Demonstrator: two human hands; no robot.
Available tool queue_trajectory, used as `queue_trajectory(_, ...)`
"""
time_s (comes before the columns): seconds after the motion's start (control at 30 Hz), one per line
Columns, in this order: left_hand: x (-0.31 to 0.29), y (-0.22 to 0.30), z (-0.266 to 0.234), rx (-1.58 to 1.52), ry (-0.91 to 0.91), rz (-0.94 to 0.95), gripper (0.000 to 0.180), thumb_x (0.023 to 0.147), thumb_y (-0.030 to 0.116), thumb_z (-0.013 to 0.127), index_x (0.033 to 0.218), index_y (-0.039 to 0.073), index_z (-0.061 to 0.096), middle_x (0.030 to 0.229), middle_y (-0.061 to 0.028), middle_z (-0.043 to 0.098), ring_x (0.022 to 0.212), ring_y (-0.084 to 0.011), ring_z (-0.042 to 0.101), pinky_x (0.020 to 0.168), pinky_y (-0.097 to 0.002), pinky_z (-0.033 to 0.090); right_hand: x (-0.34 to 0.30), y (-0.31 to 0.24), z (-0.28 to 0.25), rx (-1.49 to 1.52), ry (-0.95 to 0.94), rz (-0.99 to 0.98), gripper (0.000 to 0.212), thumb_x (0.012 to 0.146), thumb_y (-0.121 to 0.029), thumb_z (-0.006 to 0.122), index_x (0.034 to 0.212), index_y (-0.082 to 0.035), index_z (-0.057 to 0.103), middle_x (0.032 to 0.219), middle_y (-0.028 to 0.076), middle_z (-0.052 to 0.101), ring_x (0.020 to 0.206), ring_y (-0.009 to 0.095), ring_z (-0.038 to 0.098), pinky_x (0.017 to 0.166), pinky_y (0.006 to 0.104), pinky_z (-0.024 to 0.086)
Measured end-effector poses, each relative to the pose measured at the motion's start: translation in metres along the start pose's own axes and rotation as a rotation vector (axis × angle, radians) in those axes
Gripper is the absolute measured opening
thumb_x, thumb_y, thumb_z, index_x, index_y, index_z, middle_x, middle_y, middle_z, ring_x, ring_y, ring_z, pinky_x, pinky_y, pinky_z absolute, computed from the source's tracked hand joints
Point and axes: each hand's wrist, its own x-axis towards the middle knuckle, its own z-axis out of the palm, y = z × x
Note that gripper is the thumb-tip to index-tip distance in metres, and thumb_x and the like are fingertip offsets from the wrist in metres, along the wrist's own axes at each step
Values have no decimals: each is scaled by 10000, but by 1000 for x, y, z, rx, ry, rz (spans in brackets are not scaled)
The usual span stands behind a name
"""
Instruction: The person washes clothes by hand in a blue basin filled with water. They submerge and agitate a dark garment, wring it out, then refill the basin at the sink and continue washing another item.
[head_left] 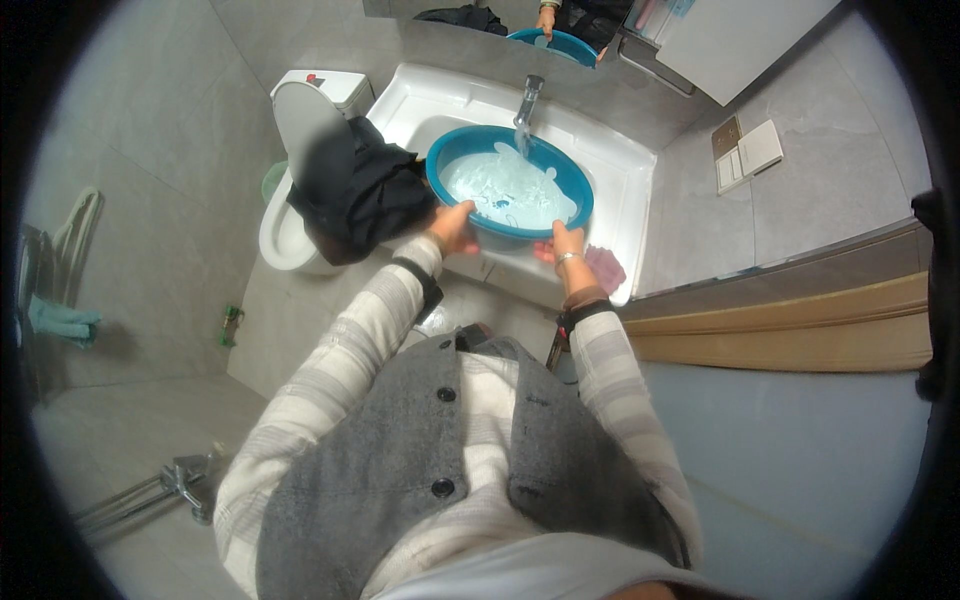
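Both hands clamp the blue basin [510, 185] rim, left hand [455, 228] and right hand [562, 245] opposite, basin ahead under tap [527, 100].

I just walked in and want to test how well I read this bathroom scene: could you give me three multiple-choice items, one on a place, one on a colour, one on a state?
1. Where does the basin sit?
A. in the white sink, under the tap
B. on the toilet lid
C. on the floor

2. What colour is the basin?
A. red
B. blue
C. yellow

3. How do the hands meet the basin?
A. both hang clear of it
B. only one touches it
C. the left hand and right hand each grip its near rim

Answers: 1 A, the basin rests inside the sink below the tap. 2 B, its rim and wall are blue. 3 C, both hands close on the near rim, with water inside.
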Motion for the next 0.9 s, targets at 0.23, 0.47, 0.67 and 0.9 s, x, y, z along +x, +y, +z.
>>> queue_trajectory(0.23, 1, 0, -1, 2, -4, -6, 822, 840, 306, 610, 1486, 55, 167, 1449, -261, 335, 1145, -482, 553, 786, -524, 580, 1, 1, -1, 0, -31, 12, 444, 910, -183, 529, 1236, 73, 370, 928, 227, 588, 661, 339, 679, 521, 460, 601)
queue_trajectory(0.47, -3, 1, 0, -27, -4, 0, 810, 839, 308, 609, 1479, 52, 184, 1438, -254, 357, 1148, -445, 553, 824, -542, 564, 0, 2, -1, -12, -12, -2, 471, 909, -184, 536, 1247, 73, 331, 950, 236, 576, 667, 344, 677, 529, 466, 607)
queue_trajectory(0.67, -3, 0, 0, -32, -14, 9, 827, 831, 298, 621, 1486, 68, 170, 1491, -257, 278, 1195, -459, 513, 840, -556, 557, 1, 2, -1, -1, -29, 5, 471, 910, -185, 539, 1242, 64, 315, 943, 223, 555, 659, 343, 670, 533, 469, 607)
queue_trajectory(0.9, -4, 2, 0, -33, -29, -16, 877, 821, 307, 637, 1499, 77, 130, 1522, -250, 223, 1228, -474, 486, 856, -562, 550, -1, 1, 0, -2, -10, 3, 467, 912, -183, 541, 1246, 63, 325, 945, 217, 549, 656, 338, 664, 535, 470, 605)
